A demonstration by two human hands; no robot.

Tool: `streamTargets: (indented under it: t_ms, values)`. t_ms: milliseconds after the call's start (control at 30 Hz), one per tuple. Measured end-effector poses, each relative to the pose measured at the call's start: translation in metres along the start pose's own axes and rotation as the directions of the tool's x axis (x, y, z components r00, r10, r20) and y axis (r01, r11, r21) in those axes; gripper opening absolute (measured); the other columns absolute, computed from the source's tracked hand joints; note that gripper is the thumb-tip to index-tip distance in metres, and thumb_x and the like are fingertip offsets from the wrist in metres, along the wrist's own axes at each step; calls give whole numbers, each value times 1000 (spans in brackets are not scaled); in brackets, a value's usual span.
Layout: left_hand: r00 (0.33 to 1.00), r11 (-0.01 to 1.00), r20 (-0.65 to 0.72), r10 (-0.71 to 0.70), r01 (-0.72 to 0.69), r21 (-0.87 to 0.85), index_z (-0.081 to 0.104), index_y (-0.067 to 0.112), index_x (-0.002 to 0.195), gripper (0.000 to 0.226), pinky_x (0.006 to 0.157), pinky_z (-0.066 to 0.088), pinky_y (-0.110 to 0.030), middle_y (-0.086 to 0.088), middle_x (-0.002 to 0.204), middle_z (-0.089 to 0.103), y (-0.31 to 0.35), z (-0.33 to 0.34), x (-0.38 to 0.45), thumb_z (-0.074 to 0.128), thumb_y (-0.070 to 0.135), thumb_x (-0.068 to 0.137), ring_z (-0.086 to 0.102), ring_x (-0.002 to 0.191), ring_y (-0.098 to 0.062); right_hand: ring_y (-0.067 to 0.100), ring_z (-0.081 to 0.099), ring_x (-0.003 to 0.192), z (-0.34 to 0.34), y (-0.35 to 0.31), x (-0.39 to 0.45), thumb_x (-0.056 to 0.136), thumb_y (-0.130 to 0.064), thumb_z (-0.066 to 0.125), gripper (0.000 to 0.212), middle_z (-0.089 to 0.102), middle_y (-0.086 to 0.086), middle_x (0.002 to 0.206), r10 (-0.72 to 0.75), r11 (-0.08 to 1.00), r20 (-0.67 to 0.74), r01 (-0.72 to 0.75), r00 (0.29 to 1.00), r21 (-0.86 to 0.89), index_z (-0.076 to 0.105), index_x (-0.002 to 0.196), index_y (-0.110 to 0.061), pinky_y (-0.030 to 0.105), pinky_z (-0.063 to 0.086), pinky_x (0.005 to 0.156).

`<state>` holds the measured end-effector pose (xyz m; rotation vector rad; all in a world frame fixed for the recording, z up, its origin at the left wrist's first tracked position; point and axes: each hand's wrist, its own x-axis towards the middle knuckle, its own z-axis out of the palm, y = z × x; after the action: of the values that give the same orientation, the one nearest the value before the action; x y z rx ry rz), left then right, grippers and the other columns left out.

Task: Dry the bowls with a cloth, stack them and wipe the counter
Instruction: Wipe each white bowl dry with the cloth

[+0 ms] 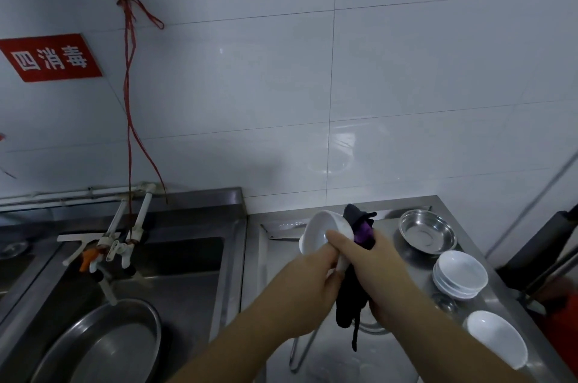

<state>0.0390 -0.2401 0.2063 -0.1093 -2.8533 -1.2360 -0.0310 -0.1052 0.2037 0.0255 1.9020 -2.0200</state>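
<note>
**Both hands on white bowl and dark cloth, above steel counter**

Left hand (312,282) grips a white bowl (322,234) at its lower rim, fingers curled round the edge; the bowl is tilted on its side, opening toward the camera's left. Right hand (375,270) clutches a dark cloth (359,226), black with a purple patch, pressed against the bowl's outer wall; the thumb reaches over onto the bowl's rim. The cloth bunches above the right fingers and a long tail hangs below both hands. Exact finger wrap under the cloth can't be seen.

Everything is held above the steel counter (337,357). Right of the right fingers: a steel dish (427,231) furthest back, then a stack of white bowls (461,274), then a single white bowl (497,343) nearest the camera, all apart from the hands. A small steel lid-like piece (444,303) sits between the stack and the single bowl, blurred.

Left of the left fingers: a sink (175,257) with white taps (125,245) and a large steel basin (103,345). A red sign (50,57) and red string (129,101) hang on the tiled wall.
</note>
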Motion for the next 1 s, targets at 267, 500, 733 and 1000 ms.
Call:
streamTargets:
  t_ms: [267, 500, 733, 1000]
  values:
    - [983, 997, -184, 12, 2, 77, 56, 45, 126, 32, 101, 45, -17, 27, 125, 61, -31, 15, -4, 38, 56, 103, 53, 115, 9, 46, 76, 100, -10, 43, -1, 83, -42, 85, 47, 77, 27, 105, 228, 908, -32, -201, 973, 369, 75, 115, -10, 55, 64, 83]
    - [881, 725, -25, -473, 374, -578, 69, 27, 116, 28, 80, 64, -33, 6, 105, 75, -71, 22, 0, 45, 38, 111, 73, 95, -13, 40, 76, 106, -15, 66, -12, 85, -45, 79, 51, 78, 20, 115, 256, 853, -51, -201, 965, 481, 72, 124, -15, 58, 62, 92]
    - [873, 509, 147, -465, 400, -762, 77, 19, 112, 22, 73, 65, -32, -3, 102, 80, -69, 44, 6, 55, 22, 108, 79, 92, -18, 38, 77, 99, -47, 87, -24, 86, -31, 84, 38, 79, 16, 113, 249, 897, -244, -128, 937, 423, 74, 120, -19, 51, 64, 80]
    - [857, 516, 230, -461, 469, -717, 77, 25, 109, 15, 75, 66, -35, -4, 109, 78, -43, 100, 29, 63, 22, 103, 77, 99, -24, 32, 79, 84, -114, 113, -30, 87, -17, 85, 30, 82, 13, 100, 290, 922, -455, -120, 842, 367, 75, 115, -13, 38, 62, 68]
